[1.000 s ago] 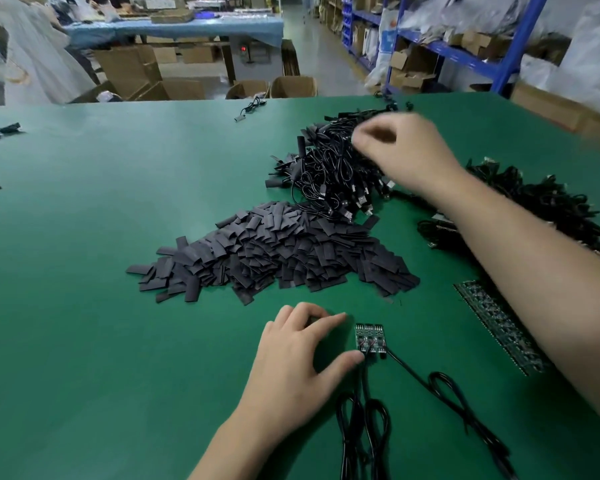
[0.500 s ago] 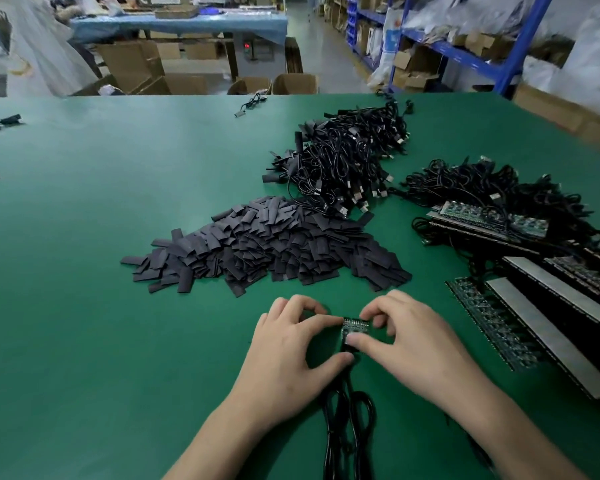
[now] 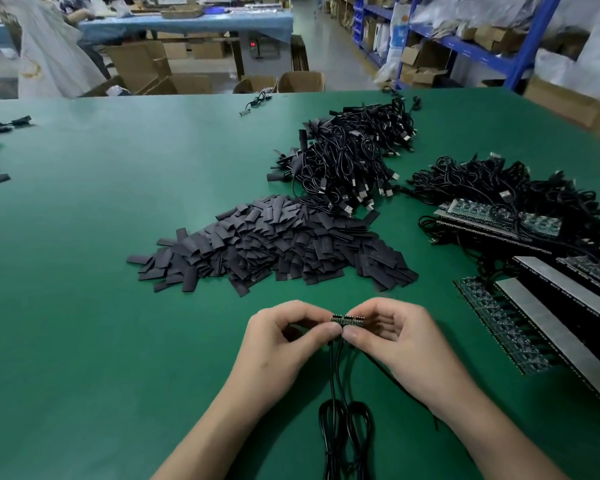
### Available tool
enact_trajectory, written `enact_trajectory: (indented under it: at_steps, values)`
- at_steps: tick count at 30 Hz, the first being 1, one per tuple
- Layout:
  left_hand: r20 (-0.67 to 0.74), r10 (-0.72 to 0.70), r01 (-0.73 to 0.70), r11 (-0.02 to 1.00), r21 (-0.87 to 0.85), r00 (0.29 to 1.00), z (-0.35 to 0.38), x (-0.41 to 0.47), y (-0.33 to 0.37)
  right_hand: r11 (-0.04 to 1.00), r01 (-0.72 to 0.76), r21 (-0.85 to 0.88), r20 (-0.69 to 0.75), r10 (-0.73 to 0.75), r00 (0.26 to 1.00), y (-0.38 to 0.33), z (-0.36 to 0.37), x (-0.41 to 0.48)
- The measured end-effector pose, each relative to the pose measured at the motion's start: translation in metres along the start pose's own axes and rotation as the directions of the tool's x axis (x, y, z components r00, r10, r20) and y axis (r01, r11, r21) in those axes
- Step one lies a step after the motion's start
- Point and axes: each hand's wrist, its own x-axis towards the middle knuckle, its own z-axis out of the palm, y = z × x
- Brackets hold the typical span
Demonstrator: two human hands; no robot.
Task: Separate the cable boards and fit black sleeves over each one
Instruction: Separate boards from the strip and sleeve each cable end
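Since the little strip of cable boards (image 3: pixel 347 320) looks thin and stiff, I would judge it near weightless and made to snap along its joins, not to bend. From the head view it is raised just above the green table (image 3: pixel 118 341), in front of the person and on the near side of the pile of black sleeves (image 3: pixel 274 251). The left hand (image 3: pixel 284 344) pinches its left end between thumb and forefinger; the right hand (image 3: pixel 399 341) pinches the right end likewise, thumbs nearly touching below it. That seems the right hold: bare edges either side of a join, well off the spot where each black cable (image 3: pixel 335 372) leaves the board, which I take to be the weak point.

The strip is dark green with tiny parts along its top; how many boards it holds I cannot tell. Its cables hang down to coils lying on the table between the wrists. The sleeves look flat, soft and light, and probably need pinching open. Longer board panels (image 3: pixel 506 327) lie to the right, and a heap of cables (image 3: pixel 354 161) lies beyond the sleeves.
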Motion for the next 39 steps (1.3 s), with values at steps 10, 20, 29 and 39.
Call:
enact_trajectory:
  at_steps: [10,20,29,39]
  values:
    - [0.064,-0.075,0.089,0.967,-0.240,0.995,-0.005,0.000,0.003,0.996,0.035,0.084,0.040,-0.038,0.998,-0.005,0.005,0.002]
    - [0.112,-0.162,0.192,0.908,-0.372,0.980,-0.004,-0.003,0.009,0.978,0.013,0.207,0.069,-0.028,0.997,-0.013,0.004,0.002]
    - [-0.030,-0.078,0.073,0.985,-0.158,0.996,-0.011,-0.007,0.022,0.924,0.226,-0.308,0.068,-0.216,0.974,-0.019,-0.004,-0.009]
    - [-0.187,0.042,-0.014,0.988,0.151,0.981,-0.044,0.063,0.047,0.746,0.010,0.666,0.203,-0.194,0.960,-0.050,-0.014,-0.020]
